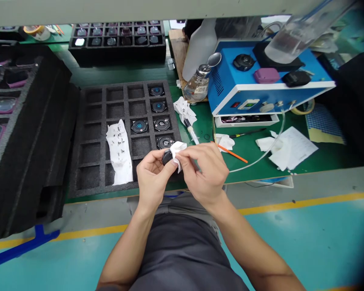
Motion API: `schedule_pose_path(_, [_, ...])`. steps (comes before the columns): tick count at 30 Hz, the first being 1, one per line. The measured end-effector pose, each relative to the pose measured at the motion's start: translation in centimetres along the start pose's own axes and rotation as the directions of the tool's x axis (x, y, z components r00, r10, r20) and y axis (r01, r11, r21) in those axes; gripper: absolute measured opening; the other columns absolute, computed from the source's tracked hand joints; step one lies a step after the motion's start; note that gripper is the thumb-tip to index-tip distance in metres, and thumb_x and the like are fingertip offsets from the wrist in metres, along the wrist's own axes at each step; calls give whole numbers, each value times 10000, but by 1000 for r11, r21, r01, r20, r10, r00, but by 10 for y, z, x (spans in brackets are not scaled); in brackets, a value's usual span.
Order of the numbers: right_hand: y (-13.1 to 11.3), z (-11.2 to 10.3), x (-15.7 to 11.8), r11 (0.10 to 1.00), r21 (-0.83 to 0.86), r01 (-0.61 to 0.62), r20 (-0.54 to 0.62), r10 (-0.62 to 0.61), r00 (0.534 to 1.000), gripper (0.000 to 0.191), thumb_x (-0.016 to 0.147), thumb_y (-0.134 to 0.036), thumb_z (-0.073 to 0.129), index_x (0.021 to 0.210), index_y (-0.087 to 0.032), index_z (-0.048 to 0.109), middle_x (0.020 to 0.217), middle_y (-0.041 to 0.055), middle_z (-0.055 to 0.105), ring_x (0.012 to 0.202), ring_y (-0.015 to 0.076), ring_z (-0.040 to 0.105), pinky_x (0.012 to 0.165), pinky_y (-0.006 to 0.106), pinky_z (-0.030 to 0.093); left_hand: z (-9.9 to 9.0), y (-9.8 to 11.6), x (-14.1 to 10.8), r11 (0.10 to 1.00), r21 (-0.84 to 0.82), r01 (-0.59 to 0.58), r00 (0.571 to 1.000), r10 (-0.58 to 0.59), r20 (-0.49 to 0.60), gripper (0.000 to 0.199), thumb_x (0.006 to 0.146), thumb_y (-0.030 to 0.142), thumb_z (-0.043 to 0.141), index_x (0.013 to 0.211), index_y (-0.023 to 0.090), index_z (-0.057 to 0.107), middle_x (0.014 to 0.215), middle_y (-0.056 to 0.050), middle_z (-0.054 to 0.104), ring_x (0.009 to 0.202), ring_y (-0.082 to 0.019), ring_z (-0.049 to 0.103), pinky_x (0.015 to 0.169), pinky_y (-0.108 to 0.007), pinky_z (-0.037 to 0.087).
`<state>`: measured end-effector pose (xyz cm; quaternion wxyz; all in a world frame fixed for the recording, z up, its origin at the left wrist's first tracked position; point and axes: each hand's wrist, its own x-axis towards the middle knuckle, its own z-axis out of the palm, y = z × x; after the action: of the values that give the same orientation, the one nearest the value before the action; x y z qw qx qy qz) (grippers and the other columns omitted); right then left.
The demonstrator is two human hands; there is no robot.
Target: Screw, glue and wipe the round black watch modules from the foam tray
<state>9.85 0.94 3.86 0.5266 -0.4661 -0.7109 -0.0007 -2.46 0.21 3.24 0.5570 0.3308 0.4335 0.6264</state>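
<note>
Between thumb and fingers, my left hand (153, 171) grips a small round black watch case (166, 157), partly covered by my fingers. A folded white tissue (178, 148) is pinched in my right hand (204, 171) and touches the right side of the watch case. Just beyond my hands lies a dark foam tray (91, 159) whose right-hand pockets hold several similar round watch cases (139, 126). A long strip of white tissue (120, 155), marked with dark smears, rests across the tray to the left of my left hand.
A blue dispenser box (248, 97) stands at right, its clear tube (273, 151) curving onto the bench. Nearby are a syringe (191, 131), an orange stick (233, 154), a glass bottle (197, 85) and loose tissues (288, 147). Stacked black foam trays (33, 117) rise at left.
</note>
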Motion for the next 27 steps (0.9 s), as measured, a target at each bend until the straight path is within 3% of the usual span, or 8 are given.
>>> schedule_pose_path(10, [9, -3, -1, 997, -55, 55, 92, -50, 994, 193, 922, -102, 647, 1009, -251, 735, 905, 43, 761, 856, 197, 599, 776, 361, 545, -3, -3, 2, 999, 38, 1, 1000, -2, 30, 243, 702, 201, 908, 871, 184, 735, 837, 2, 739, 757, -104, 683, 742, -216, 575])
schedule_pose_path(16, [-7, 6, -5, 983, -181, 17, 80, -3, 997, 202, 954, -99, 577, 1003, -219, 731, 811, 54, 725, 784, 202, 567, 723, 357, 499, -3, -8, 0, 993, 96, -65, 998, 67, -17, 241, 732, 194, 887, 908, 191, 723, 816, 11, 721, 746, -99, 673, 704, -199, 560])
schedule_pose_path(21, [-7, 2, -11, 972, -189, -143, 124, 168, 978, 210, 973, -145, 555, 949, -222, 749, 793, 59, 727, 786, 208, 586, 738, 373, 486, 0, -8, -2, 991, 32, -131, 981, 134, -138, 288, 701, 239, 913, 882, 192, 694, 831, 15, 700, 760, -104, 669, 734, -216, 555])
schedule_pose_path(24, [7, -5, -11, 893, 89, -442, 113, 432, 895, 138, 957, -251, 620, 929, -227, 753, 855, 42, 756, 801, 189, 648, 747, 359, 534, 0, -6, 0, 993, -39, -113, 982, 106, -157, 342, 670, 245, 932, 872, 200, 660, 857, 12, 694, 798, -113, 675, 765, -223, 547])
schedule_pose_path(27, [19, -11, -8, 597, 459, -658, 213, 645, 734, 191, 903, -395, 707, 940, -211, 744, 852, 29, 758, 737, 157, 678, 666, 304, 561, -2, -7, 1, 994, -55, -97, 991, 91, -100, 342, 683, 213, 925, 901, 209, 661, 910, 6, 698, 857, -117, 679, 804, -221, 544])
